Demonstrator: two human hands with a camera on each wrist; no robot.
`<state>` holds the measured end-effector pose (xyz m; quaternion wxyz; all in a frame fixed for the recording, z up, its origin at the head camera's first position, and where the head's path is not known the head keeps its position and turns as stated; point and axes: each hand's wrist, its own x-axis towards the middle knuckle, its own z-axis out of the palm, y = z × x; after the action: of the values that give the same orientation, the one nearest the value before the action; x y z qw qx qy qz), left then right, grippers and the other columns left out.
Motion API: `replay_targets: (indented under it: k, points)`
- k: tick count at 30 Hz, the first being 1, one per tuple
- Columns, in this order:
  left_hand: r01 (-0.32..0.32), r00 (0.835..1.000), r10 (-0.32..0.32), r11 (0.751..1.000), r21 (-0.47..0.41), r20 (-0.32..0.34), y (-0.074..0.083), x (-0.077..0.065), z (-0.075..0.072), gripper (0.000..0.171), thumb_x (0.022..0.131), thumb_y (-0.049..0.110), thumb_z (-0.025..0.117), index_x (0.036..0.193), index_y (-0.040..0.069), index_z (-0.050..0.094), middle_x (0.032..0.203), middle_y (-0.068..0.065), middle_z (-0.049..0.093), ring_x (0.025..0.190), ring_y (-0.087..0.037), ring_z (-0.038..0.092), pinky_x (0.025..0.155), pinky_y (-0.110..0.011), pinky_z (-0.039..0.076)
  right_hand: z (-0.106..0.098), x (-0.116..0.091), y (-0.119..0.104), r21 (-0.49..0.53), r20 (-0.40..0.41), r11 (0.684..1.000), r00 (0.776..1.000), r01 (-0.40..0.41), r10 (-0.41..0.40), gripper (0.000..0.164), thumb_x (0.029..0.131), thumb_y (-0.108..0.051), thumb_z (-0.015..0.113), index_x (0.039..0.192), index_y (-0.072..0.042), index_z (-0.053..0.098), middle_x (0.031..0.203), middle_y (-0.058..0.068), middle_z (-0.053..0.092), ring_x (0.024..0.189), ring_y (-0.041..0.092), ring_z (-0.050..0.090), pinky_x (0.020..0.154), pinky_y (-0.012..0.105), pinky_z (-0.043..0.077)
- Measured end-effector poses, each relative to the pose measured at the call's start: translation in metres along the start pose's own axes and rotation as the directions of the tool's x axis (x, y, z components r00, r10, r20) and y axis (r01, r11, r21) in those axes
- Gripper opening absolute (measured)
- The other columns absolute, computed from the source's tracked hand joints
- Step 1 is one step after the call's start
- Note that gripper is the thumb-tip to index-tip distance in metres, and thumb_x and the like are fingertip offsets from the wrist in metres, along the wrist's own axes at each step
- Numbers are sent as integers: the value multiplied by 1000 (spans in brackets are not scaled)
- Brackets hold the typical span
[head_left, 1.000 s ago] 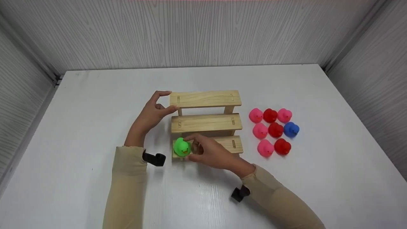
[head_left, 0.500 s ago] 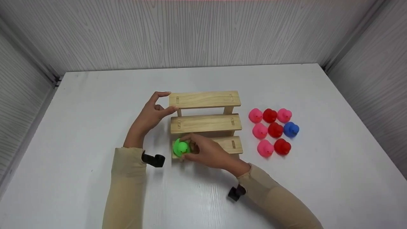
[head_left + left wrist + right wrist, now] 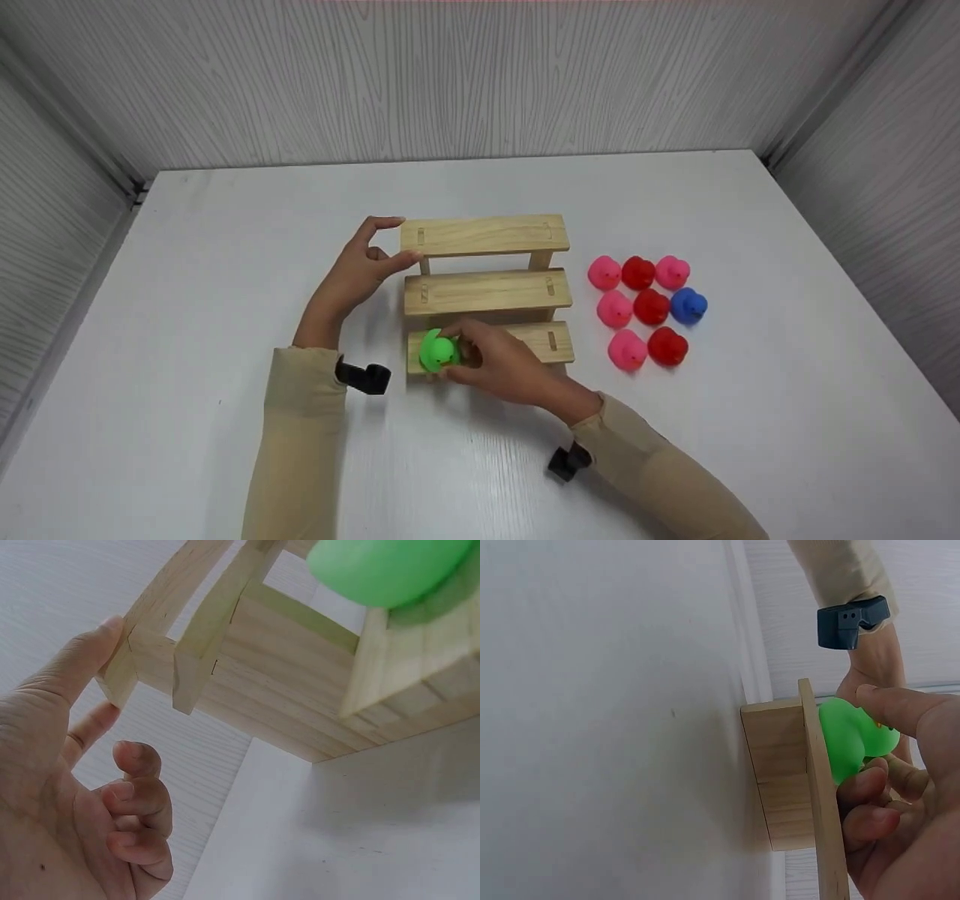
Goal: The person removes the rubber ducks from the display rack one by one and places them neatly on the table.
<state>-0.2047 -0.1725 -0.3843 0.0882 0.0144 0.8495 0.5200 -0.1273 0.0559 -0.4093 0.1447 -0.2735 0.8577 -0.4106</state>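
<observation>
A three-step wooden rack (image 3: 487, 292) stands in the middle of the table. My left hand (image 3: 352, 270) pinches the left end of its top step between thumb and index finger; in the left wrist view the other fingers of that hand (image 3: 82, 765) curl loosely. A green rubber duck (image 3: 439, 351) sits toward the left of the bottom step. Around it my right hand (image 3: 502, 364) has its index finger at the back and its thumb at the front. In the right wrist view, the duck (image 3: 844, 739) rests base against the step, with the thumb by its head.
Right of the rack, several small ducks stand in rows on the white table (image 3: 225, 240): pink ones (image 3: 615, 308), red ones (image 3: 651, 306) and a blue one (image 3: 688, 305). Grey wood-grain panels (image 3: 480, 82) enclose the table at back and sides.
The green duck has turned toward the right and shifted a little right along the bottom step, my right hand moving with it. My left hand keeps its place on the top step.
</observation>
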Motion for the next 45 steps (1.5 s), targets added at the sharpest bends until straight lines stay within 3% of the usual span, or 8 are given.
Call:
replay_targets:
  k: [19,23,29,45]
  points:
    - [-22,1000,23,1000,-20,16,1,-1,0,71,85,50,69,145,30,37,72,0,44,66,-14,36,63,-29,32,-31,-28,19,89,-42,995,998,-43,46,40,86,-17,73,121,-7,57,91,7,55,82,16,48,70,22,43]
    - [-24,999,25,999,-28,31,1,-1,-1,71,85,51,67,146,30,36,71,2,42,64,-14,35,63,-29,32,-43,-36,24,73,-51,996,997,-48,51,43,85,-16,74,122,-7,56,91,8,56,81,17,49,68,21,43]
    - [-17,999,18,999,-33,35,1,-1,-1,69,86,50,67,145,32,36,72,1,43,64,-14,35,64,-29,33,-61,-50,31,48,-53,991,991,-124,126,47,82,-15,77,123,-11,55,93,6,56,82,18,52,68,21,45]
    - [-19,999,20,999,-28,25,2,-3,0,70,85,51,68,145,32,37,72,1,44,65,-14,35,64,-29,32,-110,-84,46,-25,-157,976,965,-218,211,48,81,-16,77,124,-12,57,98,9,57,83,21,52,65,21,46]
